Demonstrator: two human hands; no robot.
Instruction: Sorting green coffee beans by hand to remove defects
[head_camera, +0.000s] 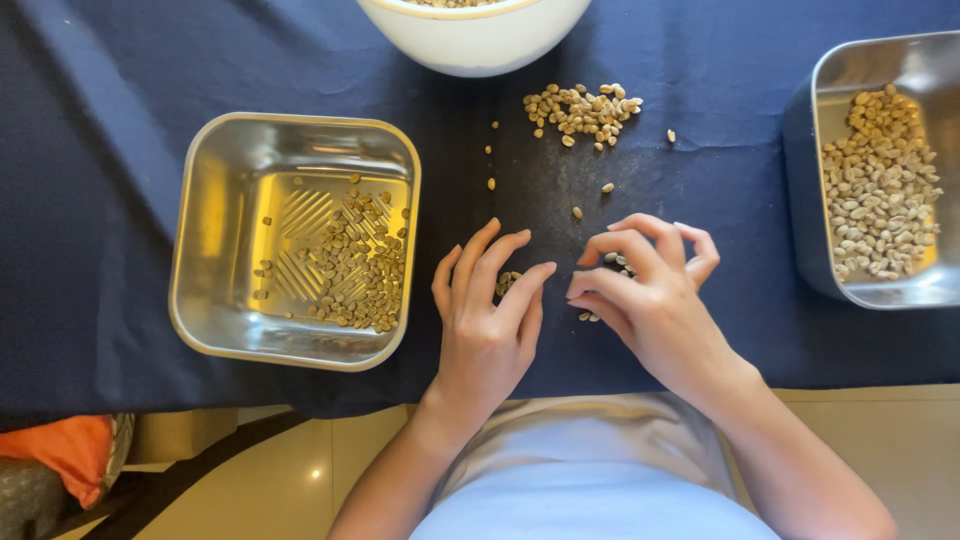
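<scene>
Loose beans (508, 281) on the bench (720, 190) were touched by the left hand (487, 318), fingers spread; a bean (612, 258) was pinched in the right hand (648, 295).

Work surface and floor, viewed from above.
A dark navy cloth (120, 120), lightly creased, covers the table to its near edge. Below the edge lies a glossy cream tiled floor (290, 470) bearing one bright light reflection. An orange fabric item (60, 450) sits at lower left.

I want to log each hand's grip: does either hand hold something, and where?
Cannot be told. Left hand and right hand rest fingertips on loose beans on the dark cloth; no lifted bean shows.
</scene>
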